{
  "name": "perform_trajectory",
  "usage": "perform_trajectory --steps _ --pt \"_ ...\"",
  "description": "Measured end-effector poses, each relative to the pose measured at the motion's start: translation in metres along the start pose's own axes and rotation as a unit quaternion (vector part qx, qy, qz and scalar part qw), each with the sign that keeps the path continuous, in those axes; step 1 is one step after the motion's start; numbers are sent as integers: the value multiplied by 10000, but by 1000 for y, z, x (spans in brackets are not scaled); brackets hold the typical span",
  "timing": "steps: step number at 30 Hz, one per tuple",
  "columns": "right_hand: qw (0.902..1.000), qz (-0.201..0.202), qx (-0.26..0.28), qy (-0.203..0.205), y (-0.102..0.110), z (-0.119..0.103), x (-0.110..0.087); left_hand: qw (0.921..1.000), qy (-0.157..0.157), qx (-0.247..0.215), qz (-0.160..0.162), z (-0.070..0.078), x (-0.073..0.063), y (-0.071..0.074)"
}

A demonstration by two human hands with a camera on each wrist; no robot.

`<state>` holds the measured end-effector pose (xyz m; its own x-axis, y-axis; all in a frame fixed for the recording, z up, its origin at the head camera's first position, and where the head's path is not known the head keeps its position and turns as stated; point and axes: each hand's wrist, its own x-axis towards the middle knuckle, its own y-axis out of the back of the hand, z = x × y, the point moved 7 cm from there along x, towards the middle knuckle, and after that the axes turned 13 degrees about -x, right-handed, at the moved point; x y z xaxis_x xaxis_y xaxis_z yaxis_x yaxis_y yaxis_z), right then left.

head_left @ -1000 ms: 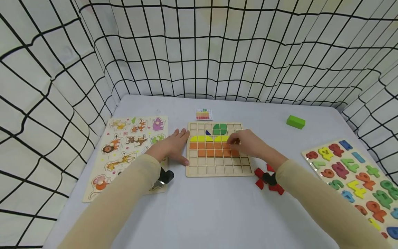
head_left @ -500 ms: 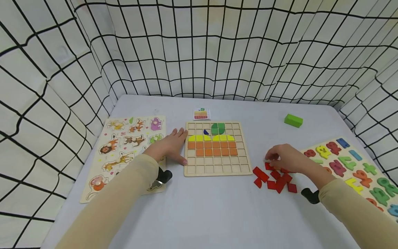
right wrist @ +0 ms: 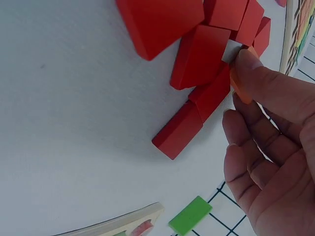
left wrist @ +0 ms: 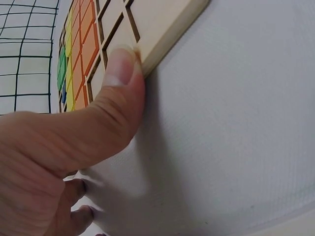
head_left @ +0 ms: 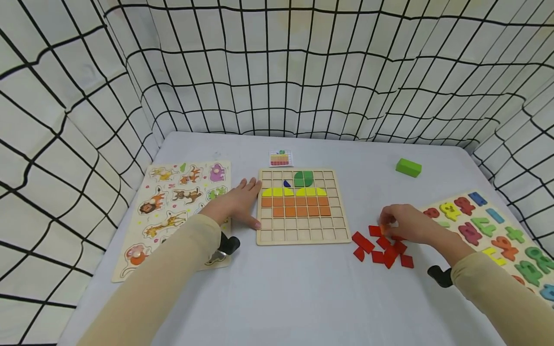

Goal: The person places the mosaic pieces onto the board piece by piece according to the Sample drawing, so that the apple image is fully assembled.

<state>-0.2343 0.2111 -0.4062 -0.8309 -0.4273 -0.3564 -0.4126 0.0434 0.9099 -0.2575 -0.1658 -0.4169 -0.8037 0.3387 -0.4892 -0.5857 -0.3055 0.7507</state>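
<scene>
My left hand rests at the left edge of a wooden grid board, fingers extended. In the left wrist view its thumb presses on the board's corner area. Orange tiles, yellow pieces, green pieces and a small blue piece lie in the grid. My right hand is over a loose pile of red blocks right of the board. Between its thumb and index finger it pinches an orange tile, partly hidden by the thumb.
A small picture card lies behind the board. To the left is an animal puzzle board, to the right a number puzzle board. A green block sits at the back right. Black netting surrounds the table's far sides.
My right hand has moved from the grid board to the red pile, then slightly right, and now holds an orange tile. My left hand stays at the board's edge.
</scene>
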Motion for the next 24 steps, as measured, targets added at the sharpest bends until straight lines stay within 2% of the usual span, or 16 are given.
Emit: perform_trajectory --steps 6,11,16,24 --pt "9999 25 -8 110 10 -5 1 10000 -14 16 -1 1 -1 0" --pt "9990 360 -175 212 27 -23 13 10000 -17 36 -14 1 -1 1" --pt "9961 676 -89 568 29 -61 37 10000 1 50 -2 -1 -1 1" --pt "9883 798 292 1265 25 -135 78 10000 -12 21 51 -2 1 -1"
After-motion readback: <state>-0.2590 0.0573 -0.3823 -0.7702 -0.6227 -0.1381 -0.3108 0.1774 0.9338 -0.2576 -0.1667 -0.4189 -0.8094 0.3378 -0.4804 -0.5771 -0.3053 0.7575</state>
